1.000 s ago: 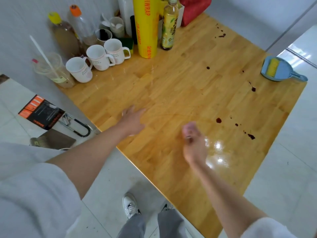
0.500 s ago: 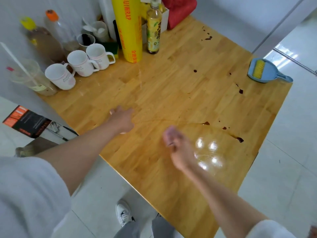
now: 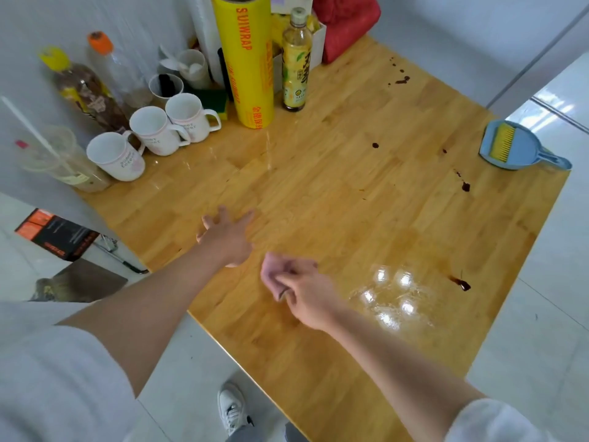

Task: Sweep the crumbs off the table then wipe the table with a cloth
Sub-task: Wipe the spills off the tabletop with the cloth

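My left hand [image 3: 227,236] rests flat on the wooden table [image 3: 350,202] near its left edge, fingers spread and holding nothing. Just to its right, my right hand [image 3: 299,290] hovers low over the table with its fingers curled shut; I see nothing in it. Dark crumbs and spots lie on the right half: one spot [image 3: 375,145] mid-table, one [image 3: 466,186] nearer the right edge, a smeared one [image 3: 460,283] at the front right, several [image 3: 402,80] at the far side. A blue dustpan with a yellow brush [image 3: 516,148] sits at the right edge. A red cloth [image 3: 347,23] lies at the far edge.
The far left corner holds three white mugs [image 3: 153,135], a yellow wrap roll [image 3: 245,59], a tea bottle [image 3: 296,62], two other bottles, plastic cups and a green sponge [image 3: 213,102]. A glossy wet patch [image 3: 389,298] shines right of my right hand. My shoe [image 3: 232,406] is on the floor below.
My right hand has moved left, close to my left hand, which has opened its fingers. A dark spot that lay ahead of the right hand no longer shows; a faint stain remains.
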Motion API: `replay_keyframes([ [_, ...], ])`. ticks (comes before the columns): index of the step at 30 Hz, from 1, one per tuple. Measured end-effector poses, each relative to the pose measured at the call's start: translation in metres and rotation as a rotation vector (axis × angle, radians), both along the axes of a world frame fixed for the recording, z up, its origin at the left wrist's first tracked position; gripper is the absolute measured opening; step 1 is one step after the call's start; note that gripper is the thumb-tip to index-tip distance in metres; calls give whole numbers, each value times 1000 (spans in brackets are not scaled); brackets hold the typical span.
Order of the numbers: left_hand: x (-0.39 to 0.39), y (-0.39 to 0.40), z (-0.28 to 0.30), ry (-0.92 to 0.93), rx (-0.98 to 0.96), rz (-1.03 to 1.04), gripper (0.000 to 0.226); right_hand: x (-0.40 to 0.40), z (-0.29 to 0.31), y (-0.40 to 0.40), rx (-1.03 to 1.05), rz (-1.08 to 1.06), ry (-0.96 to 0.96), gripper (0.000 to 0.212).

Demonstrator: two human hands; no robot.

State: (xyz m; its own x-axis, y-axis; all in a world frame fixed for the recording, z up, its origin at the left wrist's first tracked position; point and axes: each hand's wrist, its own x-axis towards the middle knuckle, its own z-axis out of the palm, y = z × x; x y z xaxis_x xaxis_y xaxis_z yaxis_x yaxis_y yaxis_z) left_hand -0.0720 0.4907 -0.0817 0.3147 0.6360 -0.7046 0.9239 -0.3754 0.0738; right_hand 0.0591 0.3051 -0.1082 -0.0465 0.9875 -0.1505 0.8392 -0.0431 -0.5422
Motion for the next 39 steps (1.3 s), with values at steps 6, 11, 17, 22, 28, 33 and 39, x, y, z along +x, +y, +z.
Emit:
replay_keyframes([
  [6, -1, 1, -2, -30, -6, 12, 73, 143, 15, 14, -7, -807, -53, 37],
  [11, 0, 0, -3, -26, 0, 25, 72, 105, 10, 73, 79, -1029, 22, 23],
  [17, 0, 1, -1, -8, -4, 9, 72, 100, -3, 55, 33, -119, -64, 41],
  [22, -1, 2, -2, 10, -9, -3, 73, 229, 8, -37, -78, -1458, -9, 43],
  [28, -4, 5, -7, 40, 29, -55, 74, 36, -5, -55, 6, -58, 3, 34],
  [33, -5, -8, -13, 30, 124, -18, 72, 139, 10, -91, -7, -322, 145, 24],
  [39, 16, -88, -19, -184, 336, -127, 58, 148, 12, -94, 25, -1217, 9, 37],
])
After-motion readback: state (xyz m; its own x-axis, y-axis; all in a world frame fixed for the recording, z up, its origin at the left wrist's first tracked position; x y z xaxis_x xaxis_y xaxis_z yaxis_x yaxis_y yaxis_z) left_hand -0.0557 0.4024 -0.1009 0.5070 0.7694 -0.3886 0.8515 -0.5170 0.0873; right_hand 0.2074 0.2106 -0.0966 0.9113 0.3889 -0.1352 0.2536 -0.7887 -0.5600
